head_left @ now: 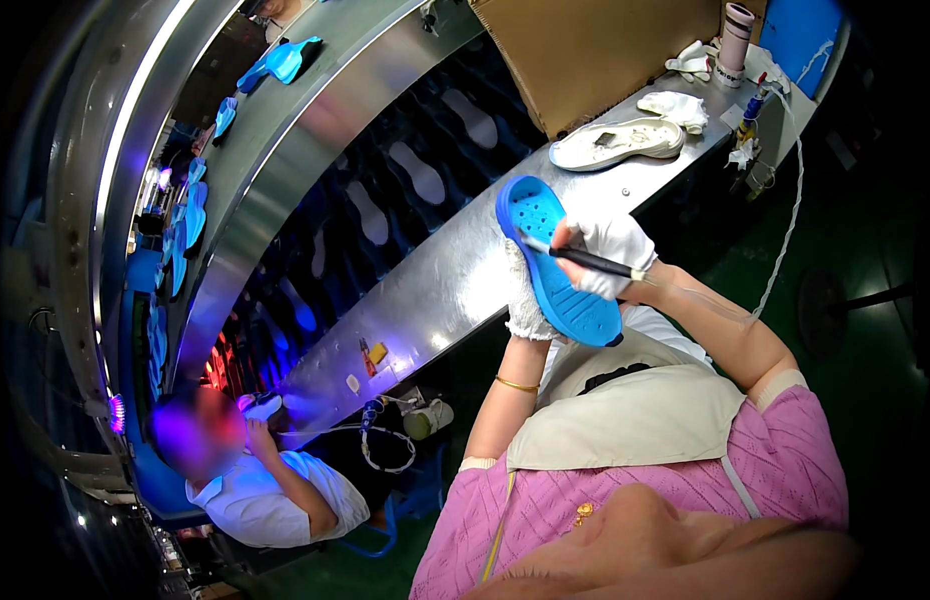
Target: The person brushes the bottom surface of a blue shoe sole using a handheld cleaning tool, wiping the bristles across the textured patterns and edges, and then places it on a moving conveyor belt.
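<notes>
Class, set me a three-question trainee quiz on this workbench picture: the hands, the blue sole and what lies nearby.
1. True or false: the left hand supports the blue sole from beneath.
2. What does the right hand hold? A) a scissors B) a thin dark brush C) a hammer
3. Fill in: farther along the metal bench lies a ______ sole.

Key: 1 true. 2 B; its tip meets the sole. 3 white.

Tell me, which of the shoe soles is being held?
The blue sole, gripped by the left hand. The white sole lies untouched on the metal bench.
</notes>
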